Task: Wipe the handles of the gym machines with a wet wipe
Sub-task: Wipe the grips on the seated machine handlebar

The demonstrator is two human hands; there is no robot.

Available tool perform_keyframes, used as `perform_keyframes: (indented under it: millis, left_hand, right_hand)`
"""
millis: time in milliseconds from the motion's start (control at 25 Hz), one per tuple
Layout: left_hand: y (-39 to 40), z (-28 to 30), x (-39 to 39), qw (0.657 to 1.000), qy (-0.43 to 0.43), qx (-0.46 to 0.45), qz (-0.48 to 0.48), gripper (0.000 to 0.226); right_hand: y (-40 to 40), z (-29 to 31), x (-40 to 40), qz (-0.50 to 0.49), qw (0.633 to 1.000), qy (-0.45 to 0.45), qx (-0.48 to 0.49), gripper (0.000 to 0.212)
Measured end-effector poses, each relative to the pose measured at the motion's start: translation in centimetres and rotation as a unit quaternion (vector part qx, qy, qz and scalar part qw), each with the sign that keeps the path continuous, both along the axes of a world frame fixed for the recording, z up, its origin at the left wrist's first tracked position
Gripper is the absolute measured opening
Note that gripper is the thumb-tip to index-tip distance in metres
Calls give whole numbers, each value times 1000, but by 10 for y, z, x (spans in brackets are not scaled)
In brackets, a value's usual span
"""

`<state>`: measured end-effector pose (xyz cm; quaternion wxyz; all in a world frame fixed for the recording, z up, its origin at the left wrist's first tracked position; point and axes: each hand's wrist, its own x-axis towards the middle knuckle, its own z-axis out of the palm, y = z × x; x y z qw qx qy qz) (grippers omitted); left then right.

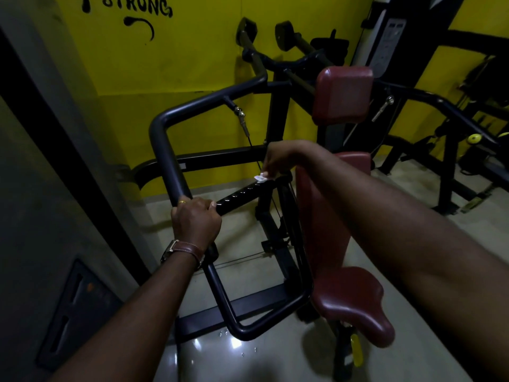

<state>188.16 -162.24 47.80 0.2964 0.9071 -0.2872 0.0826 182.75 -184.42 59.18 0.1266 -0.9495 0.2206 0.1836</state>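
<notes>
On handle (242, 193): wipe (260, 177), both hands.

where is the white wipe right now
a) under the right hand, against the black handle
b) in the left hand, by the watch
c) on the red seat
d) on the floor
a: the wet wipe shows as a small white patch under the fingers of the right hand, pressed against the far end of the black handle, while the left hand grips the frame bar near the handle's other end.
</notes>
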Motion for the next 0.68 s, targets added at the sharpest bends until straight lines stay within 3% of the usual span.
perform_keyframes:
  millis: [160,240,400,480,560,640,680]
  left_hand:
    - [0,-1,1,1000,-4,-1,-4,21]
    - [0,-1,1,1000,-4,-7,-1,20]
    - [-1,-6,4,1000,-19,-1,-6,19]
    - [-1,-9,6,1000,-20,0,-9,19]
    - [-2,-10,7,1000,-19,9,-10,23]
    - [-2,-10,7,1000,-18,15,-8,33]
    - [-2,-9,7,1000,-16,16,-8,35]
  right_hand:
    - [8,-4,5,89,995,-5,50,25]
    - [-15,3,-3,75,995,-15,60,27]
    - [-49,-17,-48,66,968,-194,142,38]
    - [-35,-47,-73,33,921,-352,166,41]
    - [-10,-84,-82,-72,831,-498,238,38]
    - [13,-103,-75,-165,734,-590,292,29]
    - [20,-105,-69,-190,703,-618,296,25]
